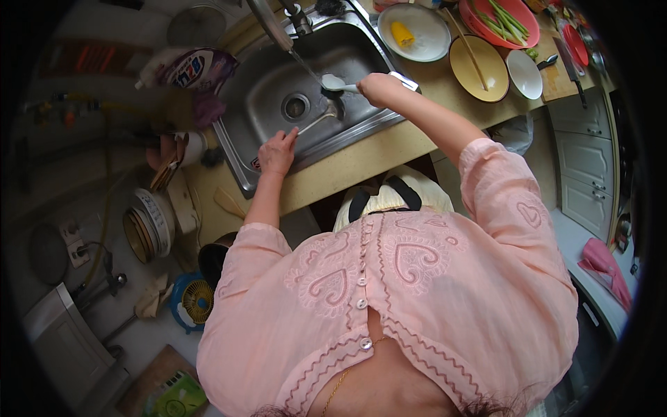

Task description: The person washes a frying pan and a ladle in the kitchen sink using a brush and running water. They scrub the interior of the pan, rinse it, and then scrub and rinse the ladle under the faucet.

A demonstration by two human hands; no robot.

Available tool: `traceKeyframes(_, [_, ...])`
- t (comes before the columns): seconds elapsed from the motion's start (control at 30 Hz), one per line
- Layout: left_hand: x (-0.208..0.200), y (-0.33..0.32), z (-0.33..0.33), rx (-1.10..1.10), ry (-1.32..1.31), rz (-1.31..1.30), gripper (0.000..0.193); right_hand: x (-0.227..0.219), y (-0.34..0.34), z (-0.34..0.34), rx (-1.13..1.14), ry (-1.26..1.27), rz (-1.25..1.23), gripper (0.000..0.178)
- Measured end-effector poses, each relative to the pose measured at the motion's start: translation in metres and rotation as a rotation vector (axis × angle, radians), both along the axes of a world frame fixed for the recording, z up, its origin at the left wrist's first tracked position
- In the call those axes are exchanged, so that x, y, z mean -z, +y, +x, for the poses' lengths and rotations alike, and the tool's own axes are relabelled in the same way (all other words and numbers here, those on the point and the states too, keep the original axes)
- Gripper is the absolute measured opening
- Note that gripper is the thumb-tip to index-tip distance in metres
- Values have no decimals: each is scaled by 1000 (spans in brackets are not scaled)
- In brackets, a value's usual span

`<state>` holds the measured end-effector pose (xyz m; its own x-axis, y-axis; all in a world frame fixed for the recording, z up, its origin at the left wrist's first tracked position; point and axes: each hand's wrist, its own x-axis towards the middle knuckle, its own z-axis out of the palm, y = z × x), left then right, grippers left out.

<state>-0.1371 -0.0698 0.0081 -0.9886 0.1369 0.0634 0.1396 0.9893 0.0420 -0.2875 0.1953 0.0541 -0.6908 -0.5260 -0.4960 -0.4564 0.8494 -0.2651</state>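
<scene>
Over the steel sink (260, 111), my right hand (379, 90) is closed round the handle of a white long-handled dish brush (333, 83), dark on its underside. My left hand (278, 151) grips the thin handle of a metal ladle (317, 122) at the sink's near side. The ladle's bowl lies low in the sink, just below the brush head; I cannot tell whether they touch. From the faucet (272, 26) a thin stream of water falls by the brush head. The sink drain (296, 106) shows left of both tools.
Right of the sink stand a white bowl with a yellow piece (402, 33), a yellow bowl (470, 78) with a wooden stick, a small white bowl (524, 74) and a red basin (479, 17) of green stalks. A knife (570, 69) lies farther right. A purple detergent bag (198, 73) stands left.
</scene>
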Motion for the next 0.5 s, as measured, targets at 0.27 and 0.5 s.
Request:
traceKeyframes(0.27, [-6,6,3,-17,-5,-11,24,14,1,-8,7,9,-14,22])
traceKeyframes(0.5, [-3,8,22,-294,-36,287,26,64,14,-18,622,-724,-272,14])
